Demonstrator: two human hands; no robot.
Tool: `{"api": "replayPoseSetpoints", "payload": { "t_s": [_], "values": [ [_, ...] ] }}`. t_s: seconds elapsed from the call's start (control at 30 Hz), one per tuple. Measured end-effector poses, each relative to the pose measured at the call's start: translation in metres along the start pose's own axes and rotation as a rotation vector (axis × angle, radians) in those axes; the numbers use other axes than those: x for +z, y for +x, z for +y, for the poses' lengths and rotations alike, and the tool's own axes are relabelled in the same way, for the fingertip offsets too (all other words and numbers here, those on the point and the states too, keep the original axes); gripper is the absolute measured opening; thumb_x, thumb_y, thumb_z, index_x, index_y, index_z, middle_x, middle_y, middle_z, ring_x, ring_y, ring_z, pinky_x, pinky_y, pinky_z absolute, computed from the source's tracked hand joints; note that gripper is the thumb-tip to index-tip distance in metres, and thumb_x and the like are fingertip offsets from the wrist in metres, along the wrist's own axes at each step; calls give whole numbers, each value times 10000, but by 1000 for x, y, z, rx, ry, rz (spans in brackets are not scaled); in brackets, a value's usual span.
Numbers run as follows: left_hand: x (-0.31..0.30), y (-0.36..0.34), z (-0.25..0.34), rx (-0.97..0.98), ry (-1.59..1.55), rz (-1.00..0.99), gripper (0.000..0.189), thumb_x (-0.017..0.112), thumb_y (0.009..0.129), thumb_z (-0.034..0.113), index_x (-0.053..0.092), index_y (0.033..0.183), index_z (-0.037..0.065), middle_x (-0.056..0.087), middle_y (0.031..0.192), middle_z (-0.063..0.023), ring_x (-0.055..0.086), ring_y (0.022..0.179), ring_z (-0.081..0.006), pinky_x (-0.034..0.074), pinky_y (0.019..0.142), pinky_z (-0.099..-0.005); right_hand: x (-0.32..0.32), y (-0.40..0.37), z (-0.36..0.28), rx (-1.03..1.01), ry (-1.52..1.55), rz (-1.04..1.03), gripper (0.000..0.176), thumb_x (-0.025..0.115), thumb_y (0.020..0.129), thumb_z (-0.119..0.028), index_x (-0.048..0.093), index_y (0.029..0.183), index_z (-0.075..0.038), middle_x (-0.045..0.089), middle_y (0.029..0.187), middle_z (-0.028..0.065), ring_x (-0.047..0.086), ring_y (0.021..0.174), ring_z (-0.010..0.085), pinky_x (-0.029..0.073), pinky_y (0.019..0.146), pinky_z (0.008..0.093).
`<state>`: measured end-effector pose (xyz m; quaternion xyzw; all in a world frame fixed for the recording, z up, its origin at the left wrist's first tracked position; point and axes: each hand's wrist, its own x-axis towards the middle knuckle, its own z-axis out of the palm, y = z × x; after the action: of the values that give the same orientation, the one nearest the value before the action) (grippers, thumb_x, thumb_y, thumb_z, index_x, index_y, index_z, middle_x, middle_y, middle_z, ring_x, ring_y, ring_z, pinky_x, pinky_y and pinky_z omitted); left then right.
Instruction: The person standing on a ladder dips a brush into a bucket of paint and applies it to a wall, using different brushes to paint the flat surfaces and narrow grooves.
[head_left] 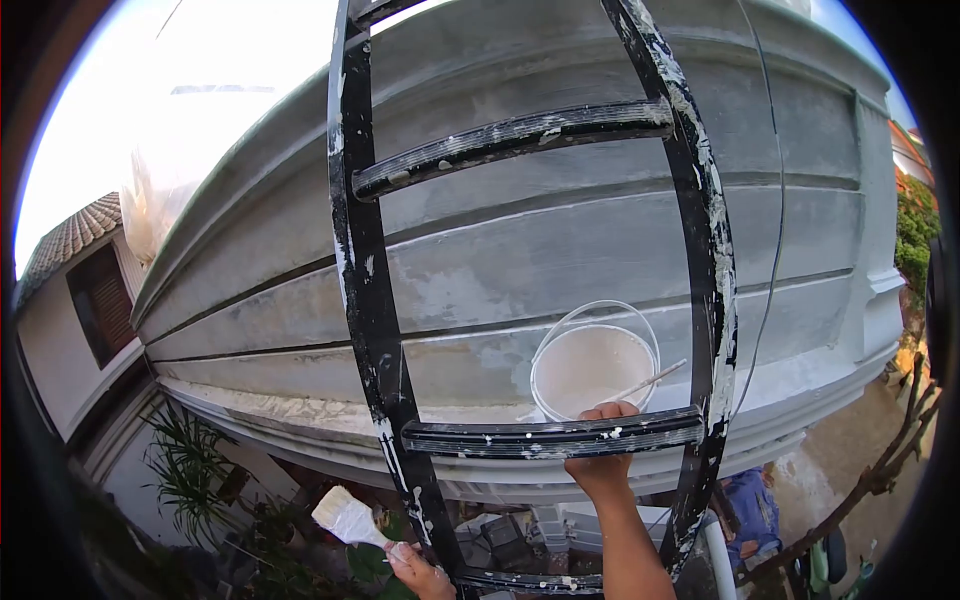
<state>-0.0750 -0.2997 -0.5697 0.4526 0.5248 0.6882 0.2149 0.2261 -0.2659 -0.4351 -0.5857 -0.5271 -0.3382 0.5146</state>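
Note:
My left hand (pixel 420 575), at the bottom beside the ladder's left rail, is closed on a paintbrush (pixel 345 516) with pale bristles and white paint smears. My right hand (pixel 605 440) reaches behind a rung (pixel 500 437) of the black, paint-spattered ladder. Its fingers show above that rung, curled at the near rim of a white bucket (pixel 570 352), and the rung hides part of the palm. Inside the bucket is whitish paint, and its wire handle stands up at the back. A thin pale stick (pixel 655 377) leans across the rim, close to my fingers.
The grey wall (pixel 480 245) with horizontal grooves stands behind the ladder, with a white ledge (pixel 790 385) below. A cable (pixel 778 190) hangs at the right. Below are plants (pixel 195 465), blue cloth (pixel 750 510) and a bare branch (pixel 860 490).

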Motion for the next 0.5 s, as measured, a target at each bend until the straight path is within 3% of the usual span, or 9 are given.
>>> {"api": "replayPoseSetpoints", "payload": {
  "t_s": [0.07,0.13,0.17,0.2,0.23,0.4,0.5],
  "values": [
    [2,-5,22,61,78,-5,266,462,1043,239,550,1008,-10,553,988,-145,502,914,-252,405,841,-414,2,-1,1,-4,20,47,157,649,634,-76,588,779,-72,522,817,98,522,932,333,432,832,459],
    [-1,0,4,160,172,-4,142,466,966,92,550,1010,-13,535,956,-162,499,890,-296,404,805,-435,2,-1,0,-1,24,65,167,651,631,-74,591,787,-74,527,827,95,521,947,330,433,827,456],
    [-3,0,4,237,291,-15,132,465,933,50,551,1009,-12,530,946,-168,497,882,-310,403,798,-439,4,0,1,-22,-10,99,198,691,633,-183,574,769,-100,530,818,68,545,893,288,398,780,468],
    [-2,-2,7,312,410,-25,142,464,900,9,553,1009,-11,526,935,-173,496,874,-323,402,792,-443,4,0,2,-11,-10,94,203,695,641,-198,573,772,-103,529,822,66,542,904,287,392,793,478],
    [3,-4,12,257,294,21,239,470,788,-46,553,1010,-13,510,911,-191,490,859,-362,396,781,-468,3,-1,0,-3,-8,90,208,699,648,-213,573,774,-105,528,827,64,540,915,287,386,806,488],
    [-4,1,1,416,543,10,305,506,714,-29,551,1015,-34,532,940,-223,496,878,-414,396,785,-501,3,-4,-1,41,-43,44,248,710,684,-294,565,780,-117,529,851,56,522,954,285,344,875,552],
    [-10,-1,-5,561,678,79,307,511,708,-31,562,1010,-47,554,945,-244,510,875,-439,402,789,-523,5,-4,0,13,-37,66,232,699,673,-260,553,783,-117,522,863,72,507,953,309,352,839,489]
  ]
}}
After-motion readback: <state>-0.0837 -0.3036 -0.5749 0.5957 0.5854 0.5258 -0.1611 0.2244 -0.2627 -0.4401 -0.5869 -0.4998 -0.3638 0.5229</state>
